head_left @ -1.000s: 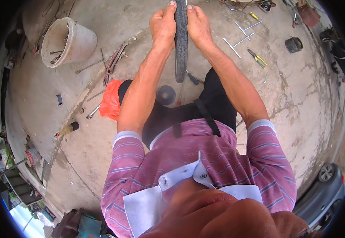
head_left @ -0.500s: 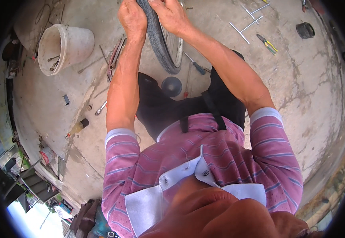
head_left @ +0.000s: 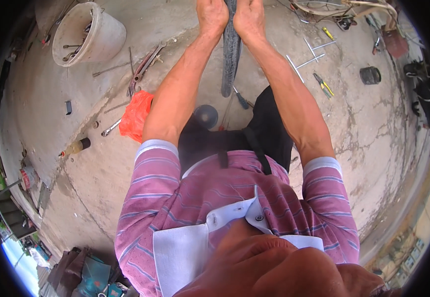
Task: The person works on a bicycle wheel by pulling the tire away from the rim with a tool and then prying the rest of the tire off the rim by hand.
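Observation:
A bicycle tyre point(head_left: 231, 62), dark and worn, stands almost edge-on between my knees, at the top middle of the head view. My left hand point(head_left: 212, 17) grips its left side, and my right hand point(head_left: 249, 21) grips the right side opposite. The top edge of the picture cuts off the fingertips of both hands and the upper part of the tyre. Below the tyre, a dark round object point(head_left: 205, 117) lies on the ground by my legs. A screwdriver point(head_left: 240, 98) with a dark handle lies just right of the tyre's lower end.
At far left a white bucket point(head_left: 103, 37) holds tools. A red plastic bag point(head_left: 135, 116) sits by my left forearm, near a wrench point(head_left: 111, 127) and a bottle point(head_left: 78, 146). Rightward lie T-handled tools point(head_left: 310, 60), pliers point(head_left: 323, 85) and a black cylinder point(head_left: 370, 75).
Both hands and the tyre have shifted right in view. The wheel has turned from showing its rim and spokes to nearly edge-on. The red bag has come into sight beside my left forearm.

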`<action>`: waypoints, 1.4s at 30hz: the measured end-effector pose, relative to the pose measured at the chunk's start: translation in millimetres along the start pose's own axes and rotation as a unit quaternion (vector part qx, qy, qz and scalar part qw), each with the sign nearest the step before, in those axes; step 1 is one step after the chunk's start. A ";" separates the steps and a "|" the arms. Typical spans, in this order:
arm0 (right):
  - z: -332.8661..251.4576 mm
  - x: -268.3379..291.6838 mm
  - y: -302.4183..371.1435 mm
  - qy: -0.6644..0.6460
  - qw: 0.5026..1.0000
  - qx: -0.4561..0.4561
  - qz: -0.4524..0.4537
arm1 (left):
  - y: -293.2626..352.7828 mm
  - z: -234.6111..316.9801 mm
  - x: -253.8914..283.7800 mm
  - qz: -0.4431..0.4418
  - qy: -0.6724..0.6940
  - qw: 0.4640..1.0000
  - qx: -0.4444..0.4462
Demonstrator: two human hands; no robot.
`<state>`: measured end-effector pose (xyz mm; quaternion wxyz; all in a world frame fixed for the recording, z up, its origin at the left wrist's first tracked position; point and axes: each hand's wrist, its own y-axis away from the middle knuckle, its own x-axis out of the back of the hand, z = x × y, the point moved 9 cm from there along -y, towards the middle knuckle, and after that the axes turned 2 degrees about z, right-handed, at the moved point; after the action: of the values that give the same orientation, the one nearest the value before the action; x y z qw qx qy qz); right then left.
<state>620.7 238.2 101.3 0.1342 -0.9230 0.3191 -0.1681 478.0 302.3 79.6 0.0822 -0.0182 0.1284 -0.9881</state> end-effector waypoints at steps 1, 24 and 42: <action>2.5 -2.5 -4.7 -0.002 1.000 0.009 -0.009 | 2.5 6.5 2.4 0.008 0.008 1.000 0.015; -14.1 14.3 -40.8 0.037 0.998 0.030 -0.029 | 140.3 -33.2 35.0 -0.179 0.127 0.965 0.144; 40.7 -11.8 40.6 -0.176 0.932 -0.060 -0.311 | 19.5 11.6 10.5 -0.050 -0.041 0.995 0.070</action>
<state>606.0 220.5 47.3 0.0739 -0.9971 -0.0033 -0.0165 471.4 279.0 86.0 0.0387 -0.0591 0.0541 -0.9960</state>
